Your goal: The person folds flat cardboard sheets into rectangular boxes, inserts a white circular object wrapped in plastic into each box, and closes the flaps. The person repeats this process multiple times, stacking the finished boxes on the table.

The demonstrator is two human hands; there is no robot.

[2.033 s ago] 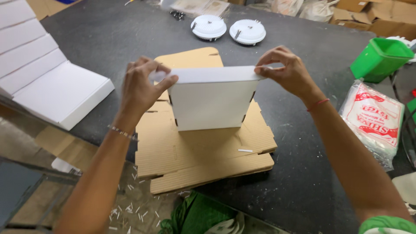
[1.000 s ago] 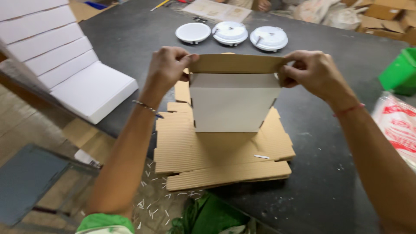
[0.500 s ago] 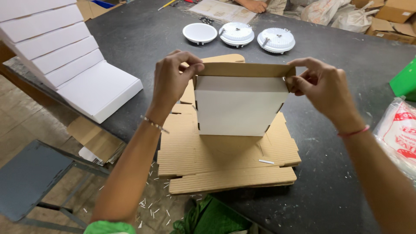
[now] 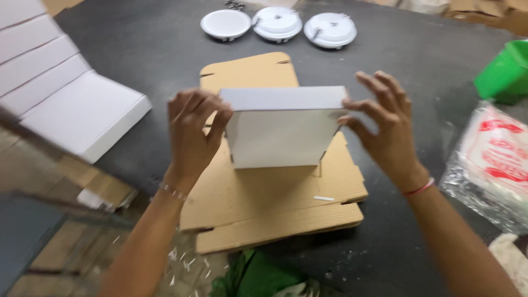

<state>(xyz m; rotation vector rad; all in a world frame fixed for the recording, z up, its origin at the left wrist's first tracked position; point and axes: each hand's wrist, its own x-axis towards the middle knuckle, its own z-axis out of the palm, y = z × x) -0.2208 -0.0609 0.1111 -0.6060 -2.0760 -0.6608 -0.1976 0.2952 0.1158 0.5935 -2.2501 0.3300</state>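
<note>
Head view | your left hand [image 4: 193, 131] clasps the white box [image 4: 280, 129] at its left end | your right hand [image 4: 385, 124], fingers spread, touches its right end | box stands on flat cardboard blanks [image 4: 264, 203], long axis running hand to hand.

White box [image 4: 283, 129] between both hands

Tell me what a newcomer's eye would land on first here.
The white box stands at centre on a stack of flat brown cardboard, the left hand gripping its left edge and the right hand open at its right edge. Behind it, three round white discs line the dark table.
</note>
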